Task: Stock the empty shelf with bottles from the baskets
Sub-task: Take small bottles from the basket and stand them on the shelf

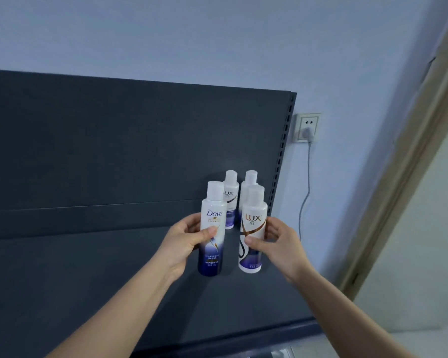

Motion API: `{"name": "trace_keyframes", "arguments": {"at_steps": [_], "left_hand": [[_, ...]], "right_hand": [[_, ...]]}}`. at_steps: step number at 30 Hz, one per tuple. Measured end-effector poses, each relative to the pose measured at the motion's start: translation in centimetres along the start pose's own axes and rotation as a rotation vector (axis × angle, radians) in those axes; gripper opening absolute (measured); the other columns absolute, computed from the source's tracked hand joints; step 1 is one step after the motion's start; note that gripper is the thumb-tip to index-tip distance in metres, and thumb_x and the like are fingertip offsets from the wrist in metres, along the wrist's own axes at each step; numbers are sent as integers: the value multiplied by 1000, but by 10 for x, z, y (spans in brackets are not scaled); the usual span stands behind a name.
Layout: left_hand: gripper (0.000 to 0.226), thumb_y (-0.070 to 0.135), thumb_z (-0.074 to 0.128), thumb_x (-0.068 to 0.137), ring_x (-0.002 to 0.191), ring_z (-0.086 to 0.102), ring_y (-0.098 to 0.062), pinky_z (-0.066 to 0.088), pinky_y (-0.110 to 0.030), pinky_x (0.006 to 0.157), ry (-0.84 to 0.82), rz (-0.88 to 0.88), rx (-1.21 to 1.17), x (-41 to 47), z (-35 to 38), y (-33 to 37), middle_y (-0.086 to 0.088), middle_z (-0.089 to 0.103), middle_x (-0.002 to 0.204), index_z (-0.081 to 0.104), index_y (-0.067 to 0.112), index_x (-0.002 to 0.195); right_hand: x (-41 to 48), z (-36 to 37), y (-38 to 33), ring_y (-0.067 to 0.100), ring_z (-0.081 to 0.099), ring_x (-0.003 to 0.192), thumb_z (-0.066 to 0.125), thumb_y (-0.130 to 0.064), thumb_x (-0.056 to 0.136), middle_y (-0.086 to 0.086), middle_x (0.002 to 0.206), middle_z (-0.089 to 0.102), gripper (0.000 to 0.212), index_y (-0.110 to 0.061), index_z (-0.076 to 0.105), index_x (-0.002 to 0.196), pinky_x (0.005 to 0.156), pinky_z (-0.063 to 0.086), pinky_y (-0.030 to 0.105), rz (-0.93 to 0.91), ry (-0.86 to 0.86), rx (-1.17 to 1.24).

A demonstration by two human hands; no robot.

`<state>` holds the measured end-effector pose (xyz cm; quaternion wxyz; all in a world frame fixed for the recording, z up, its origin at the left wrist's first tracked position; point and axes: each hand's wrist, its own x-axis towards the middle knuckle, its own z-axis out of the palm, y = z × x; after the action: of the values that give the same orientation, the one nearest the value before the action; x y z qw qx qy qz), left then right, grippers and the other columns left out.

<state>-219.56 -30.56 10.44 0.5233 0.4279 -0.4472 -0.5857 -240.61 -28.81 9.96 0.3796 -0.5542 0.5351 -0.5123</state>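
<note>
My left hand (185,239) grips a white and blue Dove bottle (212,213) that stands upright on the dark grey shelf (88,280). My right hand (274,241) grips a white Lux bottle (252,223) just to its right, also upright on the shelf. Behind them stand two more Lux bottles, one at the back left (230,195) and one at the back right (250,180), close to the back panel. All the bottles sit near the shelf's right end. No basket is in view.
The shelf's dark back panel (114,140) rises behind, with a slotted upright (282,156) at its right edge. A wall socket with a plug and grey cable (307,130) is to the right. A door frame (411,164) runs along the far right.
</note>
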Motion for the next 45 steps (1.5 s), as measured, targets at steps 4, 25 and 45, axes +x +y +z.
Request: {"name": "trace_keyframes", "arguments": {"at_steps": [4,25,45], "left_hand": [[37,-5,70,80,93,67,-15,50,-23,77,-4,25,61,38,15,-9,-3,74,104,65,11,113],[45,-1,75,78,100,64,-3,48,-21,85,219,114,351,104,56,-45,11,70,107,64,25,113],[50,23,71,83,116,58,-11,45,-30,100,293,186,963,89,56,-36,9,61,124,55,26,130]], "right_hand": [[32,-12,14,3,70,91,82,-2,74,-11,96,75,38,-21,66,102,75,54,17,14,14,-22],[125,-30,67,1,65,83,85,-10,71,-11,89,71,38,-32,61,90,76,51,21,-17,-115,-186],[122,-29,61,18,47,128,82,-36,76,-1,137,47,83,-19,39,145,106,44,38,-241,32,-320]]}}
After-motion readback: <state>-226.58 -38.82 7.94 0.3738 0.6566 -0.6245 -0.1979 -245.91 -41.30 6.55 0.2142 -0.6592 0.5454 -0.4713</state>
